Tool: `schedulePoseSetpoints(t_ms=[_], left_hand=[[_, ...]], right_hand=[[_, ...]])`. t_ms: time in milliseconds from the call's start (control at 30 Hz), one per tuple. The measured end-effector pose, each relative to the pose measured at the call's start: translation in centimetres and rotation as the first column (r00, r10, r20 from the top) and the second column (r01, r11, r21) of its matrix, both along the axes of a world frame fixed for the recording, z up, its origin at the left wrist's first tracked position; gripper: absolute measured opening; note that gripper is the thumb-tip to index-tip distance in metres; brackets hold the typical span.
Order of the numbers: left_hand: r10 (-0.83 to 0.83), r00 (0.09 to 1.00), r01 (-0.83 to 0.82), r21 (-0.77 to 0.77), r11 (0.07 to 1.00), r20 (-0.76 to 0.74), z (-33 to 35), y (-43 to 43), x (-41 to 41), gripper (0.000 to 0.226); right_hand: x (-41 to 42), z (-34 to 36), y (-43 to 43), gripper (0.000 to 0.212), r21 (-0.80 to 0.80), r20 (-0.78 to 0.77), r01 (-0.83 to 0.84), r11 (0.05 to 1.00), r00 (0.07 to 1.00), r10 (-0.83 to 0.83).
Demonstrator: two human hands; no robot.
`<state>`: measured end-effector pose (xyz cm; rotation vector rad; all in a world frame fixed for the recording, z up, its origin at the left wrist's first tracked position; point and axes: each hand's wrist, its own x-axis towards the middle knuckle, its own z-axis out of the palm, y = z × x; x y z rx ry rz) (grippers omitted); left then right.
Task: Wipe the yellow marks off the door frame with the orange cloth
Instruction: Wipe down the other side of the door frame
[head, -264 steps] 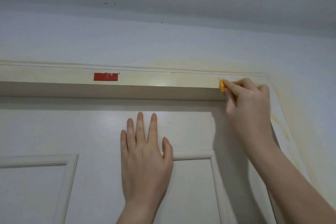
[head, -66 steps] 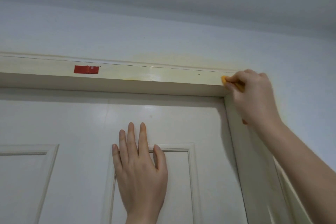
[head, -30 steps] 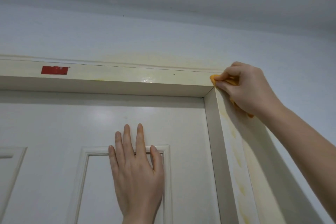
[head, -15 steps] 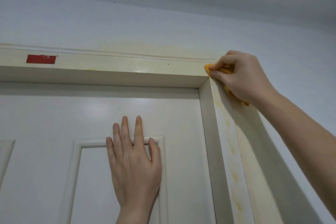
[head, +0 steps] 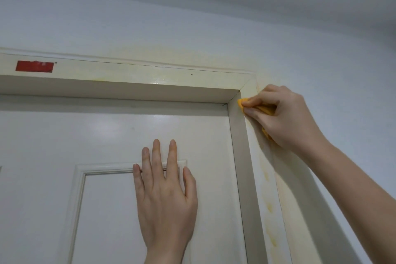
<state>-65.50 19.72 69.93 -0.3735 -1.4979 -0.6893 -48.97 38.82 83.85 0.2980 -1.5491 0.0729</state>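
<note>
Right hand [head: 285, 118] pinches orange cloth [head: 243, 104], pressing it on door frame [head: 128, 75] just below top right corner. Left hand [head: 167, 195] flat, fingers straight, on door [head: 107, 130]. Yellow marks [head: 269, 208] dot jamb below cloth.

Risks:
- small bunched cloth may smear stain, not lift it
- narrow contact patch may skip blotches
- high reach may let cloth slip off edge
</note>
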Motion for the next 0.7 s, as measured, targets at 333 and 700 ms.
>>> schedulePoseSetpoints(t_ms=[333, 700], left_hand=[[-0.010, 1.000, 0.010, -0.020, 1.000, 0.010, -0.3, 0.0, 0.1, 0.064], [0.002, 1.000, -0.001, -0.028, 1.000, 0.031, -0.4, -0.1, 0.1, 0.064]], right_hand=[[-0.1, -2.7, 0.0, 0.005, 0.037, -0.012, 0.005, 0.999, 1.000, -0.005], [-0.7, -3.4, -0.5, 0.005, 0.006, -0.035, 0.013, 1.000, 0.999, -0.012]])
